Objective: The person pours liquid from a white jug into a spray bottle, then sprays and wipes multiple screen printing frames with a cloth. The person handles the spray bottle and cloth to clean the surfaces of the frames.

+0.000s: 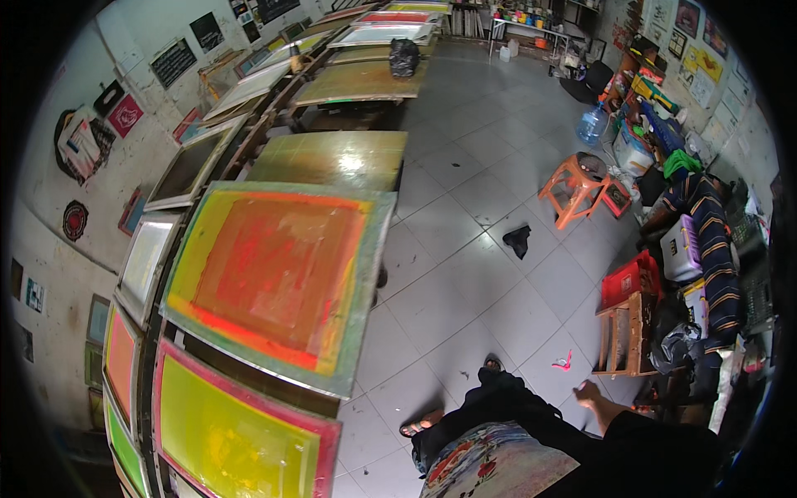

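Note:
My right hand (pixel 586 395) hangs over the tiled floor at the lower right, its fingers curled; whether something is inside them cannot be made out. A pink plastic object (pixel 562 361) lies on the floor close to that hand in the picture. My left hand is out of view. To my left, a screen-printing frame with orange and yellow mesh (pixel 274 280) rests over the long table. Nearer to me is another screen-printing frame, with yellow-green mesh and a pink border (pixel 236 436).
An orange plastic stool (pixel 574 190) and a black cloth-like scrap (pixel 518 241) stand out on the floor. Along the right wall are a wooden crate (pixel 624 336), boxes and a water jug (pixel 591 126). A black plastic bag (pixel 405 57) sits on the table's far part.

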`<state>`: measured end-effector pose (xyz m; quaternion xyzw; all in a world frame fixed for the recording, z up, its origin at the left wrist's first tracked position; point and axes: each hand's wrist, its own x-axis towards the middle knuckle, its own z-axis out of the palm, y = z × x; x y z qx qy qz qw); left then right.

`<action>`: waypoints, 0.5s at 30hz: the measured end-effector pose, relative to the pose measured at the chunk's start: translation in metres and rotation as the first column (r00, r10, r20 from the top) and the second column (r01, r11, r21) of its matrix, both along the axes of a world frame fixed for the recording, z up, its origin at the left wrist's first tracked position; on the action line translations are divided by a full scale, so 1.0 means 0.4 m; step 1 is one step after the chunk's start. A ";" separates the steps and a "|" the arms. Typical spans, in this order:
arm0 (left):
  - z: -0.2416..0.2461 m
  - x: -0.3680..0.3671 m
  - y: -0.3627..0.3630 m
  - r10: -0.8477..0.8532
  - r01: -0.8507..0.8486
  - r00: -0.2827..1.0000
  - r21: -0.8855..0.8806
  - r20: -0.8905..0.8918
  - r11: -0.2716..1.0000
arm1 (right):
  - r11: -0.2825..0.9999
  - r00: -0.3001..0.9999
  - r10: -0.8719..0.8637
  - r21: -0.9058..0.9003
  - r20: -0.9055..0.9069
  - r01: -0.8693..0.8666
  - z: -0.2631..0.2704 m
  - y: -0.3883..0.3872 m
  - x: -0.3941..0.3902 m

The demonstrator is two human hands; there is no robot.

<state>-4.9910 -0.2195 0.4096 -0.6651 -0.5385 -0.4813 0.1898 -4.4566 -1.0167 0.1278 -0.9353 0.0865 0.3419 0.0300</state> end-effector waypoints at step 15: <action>-0.162 1.440 -0.772 -0.681 0.255 0.680 -0.959 0.271 -0.127 | 0.856 0.998 -0.057 0.516 0.011 0.043 -0.073 0.126 0.805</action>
